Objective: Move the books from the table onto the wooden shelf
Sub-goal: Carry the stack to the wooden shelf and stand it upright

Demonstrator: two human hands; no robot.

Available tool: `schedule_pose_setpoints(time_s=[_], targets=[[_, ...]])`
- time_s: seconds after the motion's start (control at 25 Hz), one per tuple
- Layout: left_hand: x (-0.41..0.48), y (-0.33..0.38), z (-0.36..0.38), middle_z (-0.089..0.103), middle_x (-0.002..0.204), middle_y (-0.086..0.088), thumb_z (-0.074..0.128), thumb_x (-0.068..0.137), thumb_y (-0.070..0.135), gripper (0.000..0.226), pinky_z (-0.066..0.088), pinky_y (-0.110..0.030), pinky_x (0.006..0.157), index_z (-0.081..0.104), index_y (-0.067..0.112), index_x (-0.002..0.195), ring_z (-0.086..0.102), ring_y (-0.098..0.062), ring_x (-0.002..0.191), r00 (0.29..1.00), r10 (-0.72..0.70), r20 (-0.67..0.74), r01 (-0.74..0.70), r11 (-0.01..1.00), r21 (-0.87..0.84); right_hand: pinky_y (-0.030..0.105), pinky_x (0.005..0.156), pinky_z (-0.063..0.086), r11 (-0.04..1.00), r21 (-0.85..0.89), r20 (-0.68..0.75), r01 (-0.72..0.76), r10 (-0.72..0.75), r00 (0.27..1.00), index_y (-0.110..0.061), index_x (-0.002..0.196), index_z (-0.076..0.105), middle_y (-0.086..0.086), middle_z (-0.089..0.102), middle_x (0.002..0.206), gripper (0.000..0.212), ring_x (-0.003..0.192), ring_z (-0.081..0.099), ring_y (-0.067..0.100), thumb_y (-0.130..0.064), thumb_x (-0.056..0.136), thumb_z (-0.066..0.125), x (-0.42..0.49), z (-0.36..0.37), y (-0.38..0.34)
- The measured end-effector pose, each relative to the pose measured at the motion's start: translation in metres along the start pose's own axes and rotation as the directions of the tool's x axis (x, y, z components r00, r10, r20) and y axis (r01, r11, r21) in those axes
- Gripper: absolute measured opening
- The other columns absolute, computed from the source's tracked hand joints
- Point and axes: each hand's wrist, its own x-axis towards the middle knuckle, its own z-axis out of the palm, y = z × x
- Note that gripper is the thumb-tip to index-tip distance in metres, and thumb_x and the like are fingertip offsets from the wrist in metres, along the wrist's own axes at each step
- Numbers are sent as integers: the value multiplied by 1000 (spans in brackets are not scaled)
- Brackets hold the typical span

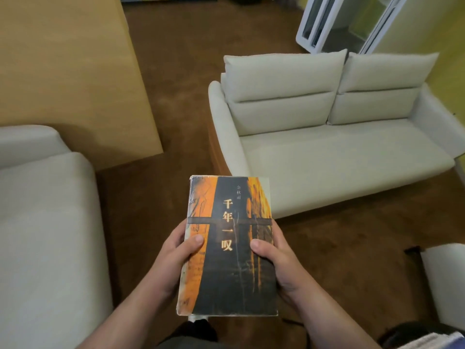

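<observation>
Head view: left hand (173, 258) and right hand (276, 260) both grip one book (229, 248), thumbs on its cover. It is mid-carry, I judge; neither table nor shelf shows.

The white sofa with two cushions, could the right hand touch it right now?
Probably not yet. The right hand grips the book together with the left hand, and brown carpet lies between them and the sofa; nothing blocks the way, though.
</observation>
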Motion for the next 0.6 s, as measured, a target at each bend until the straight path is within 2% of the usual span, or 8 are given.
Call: schedule_pose_setpoints(time_s=[0.12,0.28,0.4,0.6], targets=[[31,21,-29,78,108,-3,89,35,71,105,60,-32,73,60,21,123,76,-23,97,999,-18,-35,18,1000,9,54,91,59,1000,-3,-7,-16,16,1000,-27,139,51,11,73,124,83,112,71,37,-30,61,82,45,19,-15],[75,41,-57,78,108,1,87,35,73,105,61,-30,72,59,24,123,75,-21,98,995,-39,-87,37,999,-23,60,96,56,997,11,49,-74,73,996,-29,143,47,14,69,131,90,116,69,39,-29,62,85,110,29,-34],[114,53,-71,76,116,-2,88,37,72,106,57,-39,82,58,25,127,73,-25,105,990,-64,-125,60,997,-41,52,91,59,994,-15,114,-106,107,988,-28,146,43,13,67,134,98,117,69,36,-33,60,89,163,26,-50],[198,81,-83,73,122,-5,89,41,70,104,53,-53,95,58,27,130,71,-30,111,972,-117,-205,104,992,-76,38,85,61,989,-89,222,-115,132,966,-28,144,44,7,67,132,90,116,70,29,-34,62,81,263,13,-94]])
